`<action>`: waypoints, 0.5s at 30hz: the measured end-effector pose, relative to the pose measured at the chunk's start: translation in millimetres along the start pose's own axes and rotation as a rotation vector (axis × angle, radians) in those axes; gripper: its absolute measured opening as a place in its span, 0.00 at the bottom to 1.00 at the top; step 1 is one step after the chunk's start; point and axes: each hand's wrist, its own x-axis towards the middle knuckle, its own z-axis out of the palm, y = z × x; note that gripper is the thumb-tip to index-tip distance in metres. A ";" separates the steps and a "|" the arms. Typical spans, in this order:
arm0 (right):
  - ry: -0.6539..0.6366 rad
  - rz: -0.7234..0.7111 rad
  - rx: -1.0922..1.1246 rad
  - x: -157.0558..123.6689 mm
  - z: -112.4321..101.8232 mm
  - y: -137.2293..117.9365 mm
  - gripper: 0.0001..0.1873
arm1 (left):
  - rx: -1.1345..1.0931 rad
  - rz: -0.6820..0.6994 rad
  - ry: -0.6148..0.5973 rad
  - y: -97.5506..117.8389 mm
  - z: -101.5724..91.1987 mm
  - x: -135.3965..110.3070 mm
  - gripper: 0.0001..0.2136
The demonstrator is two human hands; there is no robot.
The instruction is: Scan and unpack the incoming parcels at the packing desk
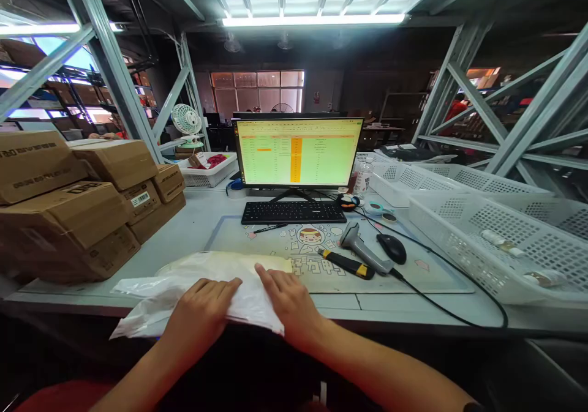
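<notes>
White plastic bag (pixel 250 302) lay on the near side of the keyboard (pixel 294 212), toward its left end, partly past the front edge of the worktop (pixel 197 210). Film looked thin, creased and glossy: probably light, floppy, a bit slippery. Contents hidden, so couldn't judge fragility. Best grip likely 2 hands, wide apart on the flatter part; the loose left end would just crumple. Left hand (pixel 206 302) and right hand (pixel 289 302) were both on it, fingers close together and partly bent; couldn't tell pinching from pressing.

Writing: monitor (pixel 298 152) behind the keyboard showed a spreadsheet-like table, 1 orange column, text too small. Mat (pixel 422 283) in front of the keyboard had big outlined characters, partly covered, not read. Cardboard boxes (pixel 59 222) left of the keyboard carried illegible dark print and 1 barcode label (pixel 140 198). No brand readable.
</notes>
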 end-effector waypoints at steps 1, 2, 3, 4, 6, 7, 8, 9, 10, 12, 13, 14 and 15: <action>-0.008 -0.001 -0.002 3.1 -8.6 2.4 0.31 | -0.010 0.005 0.004 1.0 -5.0 2.3 0.27; -0.022 -0.002 -0.001 5.6 -15.9 5.1 0.27 | -0.020 0.002 -0.001 1.2 -9.8 4.0 0.27; -0.034 -0.004 0.003 7.3 -21.7 8.2 0.22 | -0.029 -0.006 -0.016 0.3 -14.3 4.9 0.27; -0.041 -0.002 0.012 8.3 -25.9 11.7 0.19 | -0.031 -0.023 -0.039 -2.2 -18.3 4.7 0.27; -0.041 0.006 0.052 8.6 -30.4 20.0 0.17 | -0.010 -0.096 -0.098 -11.7 -24.3 1.2 0.29; -0.038 0.017 0.078 8.0 -32.3 24.7 0.17 | 0.012 -0.149 -0.131 -18.1 -25.9 -2.0 0.32; -0.042 0.033 0.105 7.1 -35.1 29.2 0.17 | 0.029 -0.201 -0.166 -24.6 -26.6 -5.7 0.34; -0.062 0.051 0.137 5.9 -39.7 33.0 0.17 | 0.037 -0.246 -0.206 -30.8 -26.4 -9.7 0.35; -0.099 0.070 0.171 4.4 -47.1 35.6 0.16 | 0.034 -0.280 -0.251 -36.0 -25.5 -13.5 0.34; -0.196 0.103 0.225 -0.4 -70.6 34.2 0.18 | 0.009 -0.318 -0.342 -42.0 -23.0 -19.2 0.30; -0.240 0.102 0.233 -3.8 -85.7 29.1 0.23 | 0.004 -0.329 -0.368 -42.8 -22.1 -20.4 0.31; -0.267 0.090 0.223 -7.5 -101.4 21.1 0.30 | 0.009 -0.337 -0.376 -42.2 -21.7 -20.3 0.31; -0.271 0.069 0.193 -11.1 -116.0 10.4 0.39 | 0.024 -0.340 -0.366 -40.4 -22.1 -18.7 0.30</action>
